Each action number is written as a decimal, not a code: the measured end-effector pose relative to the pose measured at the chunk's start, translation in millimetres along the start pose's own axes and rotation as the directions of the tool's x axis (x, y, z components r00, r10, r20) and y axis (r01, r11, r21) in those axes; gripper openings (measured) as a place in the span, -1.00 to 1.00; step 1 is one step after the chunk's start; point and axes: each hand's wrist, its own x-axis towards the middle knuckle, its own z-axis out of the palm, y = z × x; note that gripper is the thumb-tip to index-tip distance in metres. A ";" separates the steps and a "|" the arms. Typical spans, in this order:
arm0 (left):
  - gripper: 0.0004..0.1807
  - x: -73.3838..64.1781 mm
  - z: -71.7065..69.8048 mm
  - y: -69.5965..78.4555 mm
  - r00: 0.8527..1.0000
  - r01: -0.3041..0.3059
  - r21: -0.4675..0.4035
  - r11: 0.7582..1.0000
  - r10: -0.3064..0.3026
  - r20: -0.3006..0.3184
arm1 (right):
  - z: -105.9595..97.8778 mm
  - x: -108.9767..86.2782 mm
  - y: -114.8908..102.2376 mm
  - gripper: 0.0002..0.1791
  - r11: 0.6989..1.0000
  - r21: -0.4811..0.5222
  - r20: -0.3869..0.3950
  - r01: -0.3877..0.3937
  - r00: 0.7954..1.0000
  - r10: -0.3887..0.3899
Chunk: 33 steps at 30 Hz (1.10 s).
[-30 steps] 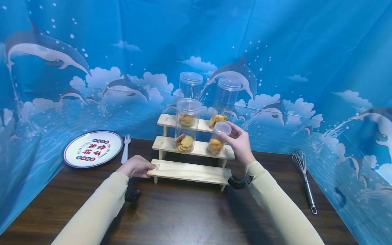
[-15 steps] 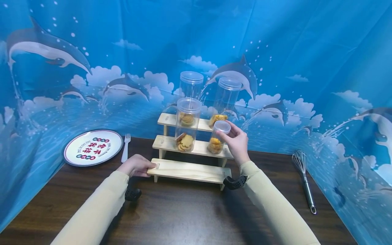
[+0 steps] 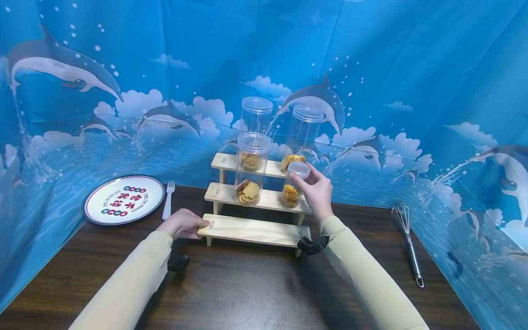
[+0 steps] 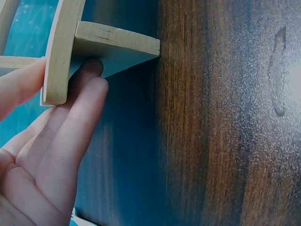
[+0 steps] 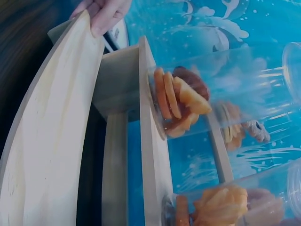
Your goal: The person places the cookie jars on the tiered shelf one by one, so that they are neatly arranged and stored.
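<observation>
A three-tier wooden display rack (image 3: pixel 253 229) stands on the table. My left hand (image 3: pixel 183 223) pinches the left end of its lowest shelf, thumb on top and fingers curled underneath in the left wrist view. At the right end of the middle shelf, my right hand (image 3: pixel 318 190) grips a short clear jar (image 3: pixel 290 196) with yellowish snacks inside, near its lid. Left of it on that shelf is a tall clear jar (image 3: pixel 249 190) of cookies. Two more tall lidded jars, one at left (image 3: pixel 255 117) and one at right (image 3: pixel 305 128), stand on the top shelf.
A white plate (image 3: pixel 105 197) with red lettering and a white fork (image 3: pixel 168 201) lie at the left of the dark wooden table (image 3: pixel 239 293). A whisk (image 3: pixel 409 243) lies at the right. A blue dolphin-print curtain (image 3: pixel 198 55) hangs behind.
My right hand and wrist have shifted slightly left around the short jar, which stays at the right end of the middle shelf. The left hand keeps its hold on the rack.
</observation>
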 end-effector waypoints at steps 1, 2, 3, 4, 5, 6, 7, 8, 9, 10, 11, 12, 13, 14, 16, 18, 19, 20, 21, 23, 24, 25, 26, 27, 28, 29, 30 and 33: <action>-0.53 -0.3 0.4 0.0 1.000 0.001 -0.003 1.000 -0.001 -0.004 | -0.4 0.2 0.6 -0.11 1.000 0.005 0.008 -0.003 1.000 0.003; -0.53 -0.4 0.4 -0.1 1.000 0.000 -0.005 1.000 0.000 -0.002 | -0.6 0.5 1.2 -0.11 1.000 0.008 0.014 -0.006 1.000 0.006; -0.53 0.0 0.2 -0.4 1.000 -0.002 -0.008 1.000 0.002 0.000 | -0.8 0.7 1.4 -0.11 1.000 0.010 0.019 -0.009 1.000 0.009; -0.53 0.5 0.2 -0.9 1.000 0.000 -0.012 1.000 0.000 0.000 | -1.0 0.9 1.5 -0.11 1.000 0.010 0.024 -0.013 1.000 0.013; -0.53 0.9 0.0 -1.1 1.000 -0.001 -0.014 1.000 0.001 0.000 | -1.3 1.1 1.7 -0.12 1.000 0.012 0.030 -0.018 0.999 0.018; -0.53 0.4 -0.1 -0.9 1.000 -0.002 -0.014 1.000 0.002 0.001 | -1.4 1.4 1.9 -0.12 1.000 0.013 0.036 -0.021 0.999 0.020; -0.52 0.0 -0.1 -0.7 1.000 -0.002 -0.016 1.000 0.002 -0.001 | -1.7 1.6 1.9 -0.13 1.000 0.011 0.042 -0.025 0.999 0.025; -0.52 -0.4 -0.1 -0.8 1.000 -0.003 -0.018 1.000 0.003 -0.001 | -2.1 1.8 1.6 -0.13 0.999 0.012 0.050 -0.030 0.998 0.029; -0.52 -0.5 -0.2 -1.0 1.000 -0.005 -0.018 1.000 0.005 -0.001 | -2.5 1.7 1.2 -0.14 0.999 0.015 0.057 -0.037 0.998 0.037; -0.51 -0.9 -0.1 -1.1 1.000 -0.007 -0.021 1.000 0.007 -0.001 | -3.0 1.6 0.8 -0.15 0.999 0.017 0.066 -0.043 0.997 0.042; -0.51 -1.0 -0.2 -1.2 1.000 -0.009 -0.024 1.000 0.009 0.001 | -3.6 1.3 0.1 -0.16 0.999 0.022 0.074 -0.048 0.996 0.046; -0.51 -1.2 -0.2 -1.3 1.000 -0.009 -0.029 1.000 0.009 0.001 | -4.1 0.8 -1.1 -0.17 0.998 0.025 0.081 -0.051 0.996 0.049; -0.50 -1.3 -0.5 -1.4 1.000 -0.009 -0.034 0.999 0.009 0.001 | -4.6 -1.0 -4.6 -0.19 0.998 0.028 0.088 -0.052 0.995 0.049; -0.50 -1.5 -0.7 -1.4 1.000 -0.008 -0.036 0.999 0.008 0.001 | -5.2 -2.9 -8.3 -0.20 0.998 0.028 0.095 -0.051 0.994 0.048; -0.49 -1.9 -1.3 -1.4 1.000 -0.007 -0.040 0.999 0.008 0.002 | -6.2 -6.4 -15.1 -0.22 0.999 0.024 0.103 -0.046 0.994 0.043; -0.49 -2.2 -1.8 -1.4 1.000 -0.006 -0.043 0.999 0.006 0.001 | -7.2 -9.5 -21.3 -0.25 0.999 0.026 0.113 -0.037 0.993 0.033; -0.49 -2.3 -2.0 -1.5 1.000 -0.006 -0.041 0.999 0.006 0.001 | -8.0 -10.7 -23.4 -0.26 0.999 0.029 0.118 -0.032 0.993 0.028; -0.49 -2.3 -2.2 -1.6 1.000 -0.006 -0.040 0.999 0.006 0.001 | -9.0 -10.8 -23.2 -0.26 0.999 0.034 0.124 -0.027 0.992 0.022; -0.49 -2.0 -2.4 -1.8 1.000 -0.007 -0.037 0.999 0.007 0.001 | -10.1 -10.3 -21.9 -0.27 0.999 0.042 0.131 -0.023 0.991 0.018; -0.50 -1.0 -2.5 -2.0 1.000 -0.004 -0.026 1.000 0.003 -0.006 | -13.3 -7.0 -14.5 -0.27 0.998 0.064 0.147 -0.019 0.989 0.010; -0.51 -0.7 -2.5 -2.5 1.000 -0.002 -0.019 1.000 0.002 -0.011 | -14.9 -5.2 -9.7 -0.27 0.997 0.076 0.154 -0.017 0.988 0.005; -0.51 -0.4 -2.6 -3.1 1.000 -0.001 -0.009 1.000 0.001 -0.016 | -16.8 -3.0 -4.2 -0.27 0.996 0.087 0.161 -0.015 0.987 0.001; -0.51 -0.2 -2.5 -3.7 1.000 -0.002 -0.001 1.000 0.002 -0.022 | -18.7 -1.2 1.0 -0.26 0.995 0.095 0.168 -0.011 0.986 -0.005; -0.52 0.1 -2.3 -4.6 1.000 -0.004 0.008 1.000 0.005 -0.027 | -20.9 0.7 6.6 -0.26 0.995 0.101 0.173 -0.008 0.985 -0.010; -0.53 0.2 -2.0 -5.5 0.999 -0.008 0.016 1.000 0.008 -0.034 | -23.2 2.2 11.6 -0.25 0.994 0.106 0.179 -0.002 0.984 -0.017; -0.53 0.3 -1.6 -6.5 0.999 -0.014 0.024 1.000 0.015 -0.038 | -25.4 2.6 14.6 -0.25 0.994 0.107 0.184 0.005 0.983 -0.025; -0.53 0.4 -1.1 -7.6 0.999 -0.022 0.030 0.999 0.023 -0.041 | -27.9 2.5 17.2 -0.25 0.995 0.101 0.186 0.011 0.982 -0.030; -0.54 1.1 0.5 -10.9 0.997 -0.051 0.052 0.997 0.053 -0.050 | -35.8 1.0 22.3 -0.24 0.997 0.069 0.192 0.020 0.981 -0.034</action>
